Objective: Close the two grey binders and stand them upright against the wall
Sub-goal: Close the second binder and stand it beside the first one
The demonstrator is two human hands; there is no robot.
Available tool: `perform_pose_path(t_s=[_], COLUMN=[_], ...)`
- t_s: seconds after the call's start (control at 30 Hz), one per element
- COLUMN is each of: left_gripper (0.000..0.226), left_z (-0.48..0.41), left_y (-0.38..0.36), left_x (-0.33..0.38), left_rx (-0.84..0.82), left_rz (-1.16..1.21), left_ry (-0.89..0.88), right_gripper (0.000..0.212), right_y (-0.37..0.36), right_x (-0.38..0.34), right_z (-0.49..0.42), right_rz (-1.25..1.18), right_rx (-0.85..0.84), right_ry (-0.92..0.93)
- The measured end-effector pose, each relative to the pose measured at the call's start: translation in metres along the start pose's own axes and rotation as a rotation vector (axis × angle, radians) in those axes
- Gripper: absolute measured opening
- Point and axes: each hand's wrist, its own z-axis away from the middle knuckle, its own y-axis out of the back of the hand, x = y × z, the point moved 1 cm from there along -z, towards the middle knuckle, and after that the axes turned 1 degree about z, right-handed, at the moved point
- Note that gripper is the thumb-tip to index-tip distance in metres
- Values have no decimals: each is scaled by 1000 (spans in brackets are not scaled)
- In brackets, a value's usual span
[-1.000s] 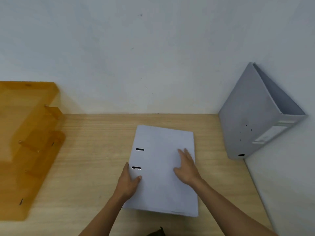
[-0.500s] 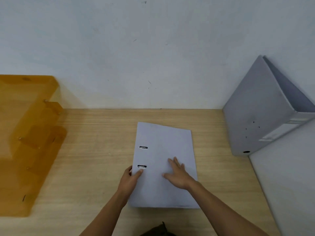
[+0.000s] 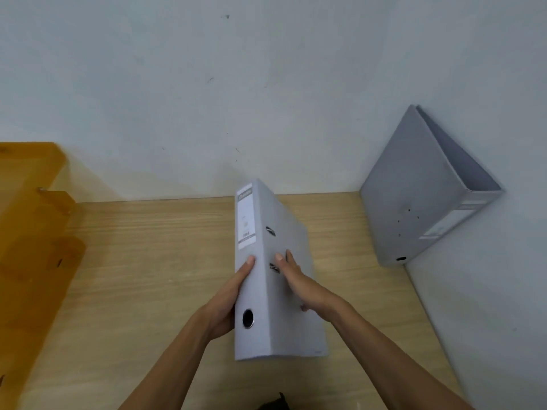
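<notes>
A closed grey binder (image 3: pixel 284 327) is raised off the wooden table (image 3: pixel 154 255) in the middle, tilted with its labelled spine facing up and left. My left hand (image 3: pixel 228 300) grips it along the spine side, thumb on the spine. My right hand (image 3: pixel 299 285) presses flat on the cover beside the two metal slots. A second grey binder (image 3: pixel 414 199) stands closed on end at the back right, leaning into the corner of the back wall and the right wall.
An orange translucent stacked letter tray (image 3: pixel 32 238) takes up the table's left side. A white wall (image 3: pixel 236 93) runs along the back, and another white wall (image 3: pixel 488 306) bounds the right edge. Something dark shows at the near table edge (image 3: pixel 275 403).
The binder that lay flat under both hands has been tipped up and lifted, spine now showing. My left hand moved onto the spine; my right hand stayed on the cover.
</notes>
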Motion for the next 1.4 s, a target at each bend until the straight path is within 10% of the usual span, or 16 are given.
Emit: perform_pose_path(t_s=[0.33,0.5,0.77,1.17,1.4], left_gripper=[49,88,124,96,117], left_z=[-8,-35,-81,-137,-170], left_y=[-74,-107,-158,-196,-216], left_x=[29,25,-7,-33,-14], left_rx=[-173,-146,-130,-129,-96], left_rz=[-386,-571,-806,-967,-957], left_ry=[-246,-436,-447,-434,-402], right_gripper=[86,92,76,59,35], right_y=[87,123,147,180,212], right_x=[-6,11,79,137,139], right_z=[59,79,83,65,41], right_rz=[-190,-126,-170,-170,-225], right_rx=[34,182,436,527,668], right_ry=[412,572,548,461,379])
